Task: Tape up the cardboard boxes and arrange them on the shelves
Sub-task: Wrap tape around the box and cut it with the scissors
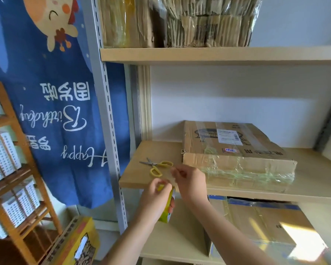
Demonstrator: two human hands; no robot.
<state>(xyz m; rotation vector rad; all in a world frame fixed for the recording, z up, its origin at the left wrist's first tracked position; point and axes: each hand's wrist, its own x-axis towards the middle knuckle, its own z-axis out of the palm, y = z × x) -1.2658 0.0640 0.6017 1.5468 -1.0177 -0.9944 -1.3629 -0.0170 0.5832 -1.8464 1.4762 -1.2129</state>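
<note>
My left hand [155,196] grips a yellow-green tape roll [167,209] just in front of the middle shelf's [313,169] edge. My right hand [191,180] is right above it, thumb and forefinger pinched together on what looks like the clear tape end. A flat cardboard box [233,150], wrapped in clear tape and bearing a white label, lies on the middle shelf to the right of my hands. Yellow-handled scissors [157,166] lie open on the same shelf, just left of my right hand.
A second taped cardboard box [260,226] sits on the lower shelf. Bundles of flattened cardboard [180,22] fill the top shelf. A grey slotted upright [107,111] stands at the left, then a blue banner [55,111], a wooden rack [17,169] and a yellow carton [75,245].
</note>
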